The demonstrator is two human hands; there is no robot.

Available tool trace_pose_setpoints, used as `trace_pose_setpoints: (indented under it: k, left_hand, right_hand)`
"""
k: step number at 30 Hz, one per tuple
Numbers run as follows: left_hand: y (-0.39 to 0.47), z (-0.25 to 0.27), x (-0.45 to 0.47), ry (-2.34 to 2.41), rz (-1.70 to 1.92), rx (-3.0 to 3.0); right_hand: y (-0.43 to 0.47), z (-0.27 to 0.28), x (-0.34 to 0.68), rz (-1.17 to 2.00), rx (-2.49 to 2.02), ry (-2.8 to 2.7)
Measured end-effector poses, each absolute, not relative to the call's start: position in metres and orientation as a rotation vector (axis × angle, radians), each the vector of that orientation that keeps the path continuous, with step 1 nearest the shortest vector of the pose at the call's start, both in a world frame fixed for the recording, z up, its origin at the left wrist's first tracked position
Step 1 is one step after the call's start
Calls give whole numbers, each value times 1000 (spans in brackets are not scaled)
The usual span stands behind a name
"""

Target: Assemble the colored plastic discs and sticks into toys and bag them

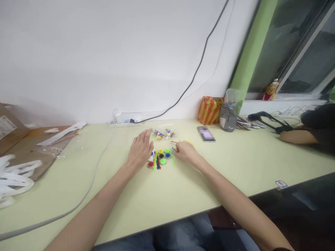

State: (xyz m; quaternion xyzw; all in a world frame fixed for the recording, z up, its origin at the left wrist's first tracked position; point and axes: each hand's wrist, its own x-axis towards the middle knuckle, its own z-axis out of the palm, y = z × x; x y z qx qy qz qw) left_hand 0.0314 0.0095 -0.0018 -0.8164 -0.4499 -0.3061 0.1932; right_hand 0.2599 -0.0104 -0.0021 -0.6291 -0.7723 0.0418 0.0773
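My left hand (140, 148) rests by the left side of a small group of coloured pieces, its fingers stretched out and holding nothing. My right hand (186, 152) is closed to the right of the group, with a thin blue plastic stick (173, 149) showing at its fingertips. A red arrow-shaped piece (173, 142) lies close to its knuckles. Between my hands are several round pieces, among them a black one (161, 156), a red one (150, 164) and a green one (163, 161). Thin yellow-green arrow sticks (155, 161) lie across them.
Behind the pieces lies a clear bag of coloured sticks (164, 133). A phone (206, 134), a striped bag (209, 111) and a grey bag (228, 116) stand farther right. A grey cable (89, 191) crosses the table's left. At right is another person's arm (298, 136).
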Motion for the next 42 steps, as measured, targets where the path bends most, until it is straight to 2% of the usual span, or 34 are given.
trace_pose_setpoints:
  k: [5, 15, 42]
  left_hand:
    - [9, -2, 32, -1262, -928, -2307]
    - [2, 2, 28, -1311, -1030, -2272]
    - [13, 0, 27, -1286, -860, -2291]
  right_hand:
    - [-10, -6, 262, 43, -1842, -2302]
    - [-8, 2, 281, 296, -1758, -2325]
    - [-4, -4, 276, 474, -1426, -2398]
